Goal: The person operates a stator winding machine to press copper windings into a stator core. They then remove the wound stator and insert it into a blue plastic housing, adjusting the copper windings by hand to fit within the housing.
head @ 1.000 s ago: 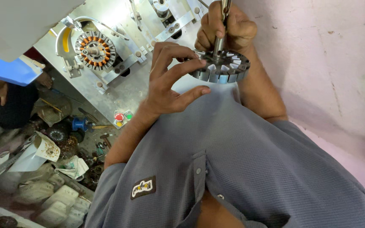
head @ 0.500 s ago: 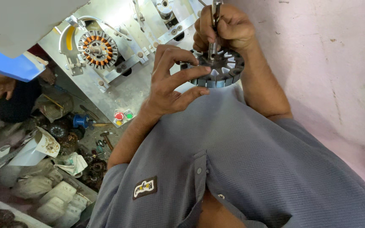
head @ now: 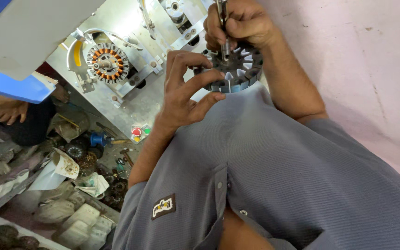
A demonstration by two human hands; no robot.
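A metal counter [head: 130,104] carries a winding fixture [head: 82,60] holding a copper-wound stator [head: 108,62], with red and green push buttons [head: 140,132] at its near edge and scattered bolts around.

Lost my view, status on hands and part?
Left hand steadies the toothed metal ring. Right hand grips a metal tool, tip at the ring's middle. Nothing blocking.

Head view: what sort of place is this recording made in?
Probably a small motor-winding or fan-repair workshop. A metal winding machine holds a stator with copper coils, the person's hands work on a bare slotted stator core, and oily parts and scrap litter the floor.
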